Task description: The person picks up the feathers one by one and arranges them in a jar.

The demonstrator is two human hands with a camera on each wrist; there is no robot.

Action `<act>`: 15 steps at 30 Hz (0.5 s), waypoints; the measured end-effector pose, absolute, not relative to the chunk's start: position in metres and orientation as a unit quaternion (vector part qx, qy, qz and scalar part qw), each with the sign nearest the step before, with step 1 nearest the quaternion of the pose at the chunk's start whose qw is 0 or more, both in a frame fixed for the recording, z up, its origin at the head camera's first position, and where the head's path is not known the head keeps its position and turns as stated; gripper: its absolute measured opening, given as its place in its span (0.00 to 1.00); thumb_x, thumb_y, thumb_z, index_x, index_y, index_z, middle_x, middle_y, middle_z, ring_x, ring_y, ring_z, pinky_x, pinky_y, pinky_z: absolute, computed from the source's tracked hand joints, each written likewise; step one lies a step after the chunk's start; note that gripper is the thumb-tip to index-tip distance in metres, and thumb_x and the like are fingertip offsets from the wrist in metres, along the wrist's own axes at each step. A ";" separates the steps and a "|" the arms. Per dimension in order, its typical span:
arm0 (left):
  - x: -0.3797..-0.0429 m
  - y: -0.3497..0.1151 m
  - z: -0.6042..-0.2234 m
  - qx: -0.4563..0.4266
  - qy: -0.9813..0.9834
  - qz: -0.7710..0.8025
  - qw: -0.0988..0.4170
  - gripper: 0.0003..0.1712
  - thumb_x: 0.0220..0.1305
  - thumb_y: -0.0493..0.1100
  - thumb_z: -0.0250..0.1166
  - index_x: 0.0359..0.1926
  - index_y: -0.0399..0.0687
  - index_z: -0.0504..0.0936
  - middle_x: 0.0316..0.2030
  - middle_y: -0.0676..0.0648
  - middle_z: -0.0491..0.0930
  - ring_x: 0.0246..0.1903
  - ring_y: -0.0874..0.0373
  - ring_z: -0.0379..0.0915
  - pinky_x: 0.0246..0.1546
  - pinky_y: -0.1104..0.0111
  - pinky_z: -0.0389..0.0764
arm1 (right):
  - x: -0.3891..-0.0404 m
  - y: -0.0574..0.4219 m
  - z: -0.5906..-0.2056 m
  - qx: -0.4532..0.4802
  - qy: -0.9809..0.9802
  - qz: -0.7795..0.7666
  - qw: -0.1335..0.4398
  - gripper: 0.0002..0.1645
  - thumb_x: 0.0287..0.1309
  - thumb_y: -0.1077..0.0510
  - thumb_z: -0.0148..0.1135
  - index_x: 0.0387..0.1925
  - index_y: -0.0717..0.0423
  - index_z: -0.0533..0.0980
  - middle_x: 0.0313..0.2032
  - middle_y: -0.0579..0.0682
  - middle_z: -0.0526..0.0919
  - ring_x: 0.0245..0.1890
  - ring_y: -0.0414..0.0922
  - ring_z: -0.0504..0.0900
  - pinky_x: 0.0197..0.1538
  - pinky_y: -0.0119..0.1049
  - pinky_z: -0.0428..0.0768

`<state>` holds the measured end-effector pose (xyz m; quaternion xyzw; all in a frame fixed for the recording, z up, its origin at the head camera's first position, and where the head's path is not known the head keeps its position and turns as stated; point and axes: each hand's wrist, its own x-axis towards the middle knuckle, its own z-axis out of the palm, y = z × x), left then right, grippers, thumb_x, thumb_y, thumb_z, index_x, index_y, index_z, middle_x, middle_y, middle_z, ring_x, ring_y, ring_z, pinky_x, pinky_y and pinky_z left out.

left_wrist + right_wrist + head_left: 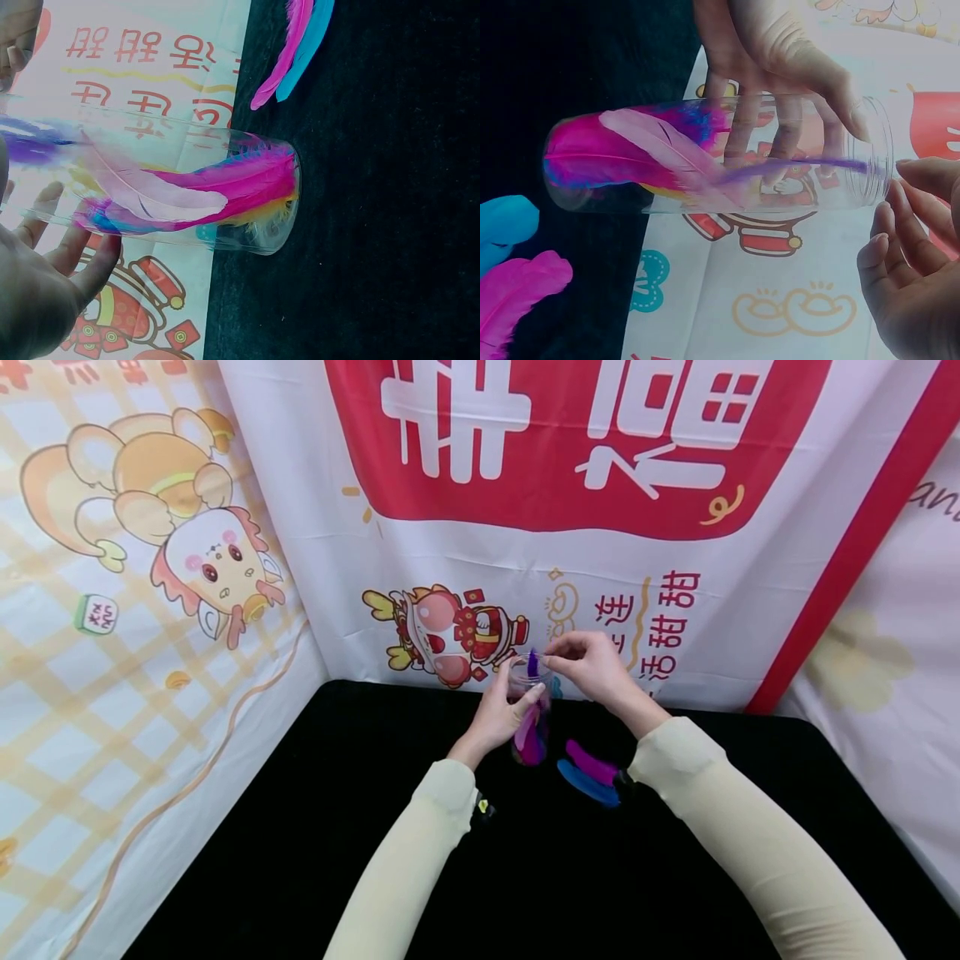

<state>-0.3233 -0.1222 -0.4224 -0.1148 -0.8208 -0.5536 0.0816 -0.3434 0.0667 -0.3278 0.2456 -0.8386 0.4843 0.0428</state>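
Observation:
My left hand [497,714] grips a tall clear jar [615,199] around its upper part, the thumb near the rim. Inside the jar's lower part lie magenta, blue and yellow feathers and a pale pink feather [169,196]. A purple feather [795,166] stands in the upper part, its end near the mouth. My right hand [596,668] is at the mouth, thumb and forefinger close to the rim. In the right wrist view those fingertips lie just beyond the rim, apart from the purple feather, with the other fingers loosely bent.
On the black tabletop [315,860], right of the jar, lie a magenta feather [591,764] and a blue feather [587,783] side by side, close to the right sleeve. A printed white cloth [450,552] hangs behind the table; another patterned cloth [150,693] hangs at the left.

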 end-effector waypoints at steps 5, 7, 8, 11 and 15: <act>-0.324 -0.121 -0.422 -0.117 -0.818 -0.557 0.086 0.37 0.73 0.61 0.61 0.75 0.59 0.59 0.57 0.44 0.76 0.55 0.51 0.78 0.60 0.54 0.77 | -0.343 0.068 -0.328 0.247 -0.839 0.483 0.038 0.10 0.65 0.58 0.70 0.44 0.58 0.86 0.41 0.55 0.87 0.36 0.46 0.83 0.40 0.37 0.80; -0.325 -0.120 -0.422 -0.117 -0.816 -0.560 0.086 0.36 0.73 0.60 0.61 0.74 0.58 0.59 0.57 0.44 0.76 0.55 0.51 0.79 0.60 0.54 0.77 | -0.343 0.068 -0.328 0.246 -0.839 0.484 0.035 0.10 0.65 0.57 0.70 0.44 0.58 0.86 0.41 0.54 0.87 0.36 0.45 0.83 0.40 0.37 0.81; -0.325 -0.120 -0.422 -0.118 -0.816 -0.560 0.087 0.36 0.74 0.60 0.61 0.74 0.58 0.59 0.58 0.44 0.76 0.55 0.51 0.79 0.60 0.54 0.77 | -0.343 0.068 -0.328 0.247 -0.839 0.484 0.034 0.10 0.65 0.57 0.70 0.44 0.58 0.86 0.41 0.54 0.87 0.36 0.45 0.83 0.40 0.37 0.81; -0.325 -0.121 -0.422 -0.119 -0.816 -0.559 0.086 0.36 0.74 0.59 0.61 0.74 0.57 0.59 0.58 0.44 0.76 0.55 0.51 0.79 0.60 0.53 0.77 | -0.341 0.069 -0.327 0.249 -0.839 0.483 0.030 0.10 0.65 0.57 0.70 0.44 0.58 0.86 0.41 0.54 0.87 0.36 0.46 0.83 0.40 0.37 0.81; -0.325 -0.121 -0.422 -0.117 -0.817 -0.559 0.082 0.36 0.74 0.60 0.60 0.75 0.58 0.59 0.58 0.45 0.76 0.55 0.51 0.78 0.60 0.53 0.77 | -0.339 0.071 -0.326 0.259 -0.838 0.480 0.026 0.12 0.65 0.58 0.69 0.46 0.61 0.85 0.42 0.55 0.87 0.38 0.49 0.84 0.42 0.40 0.82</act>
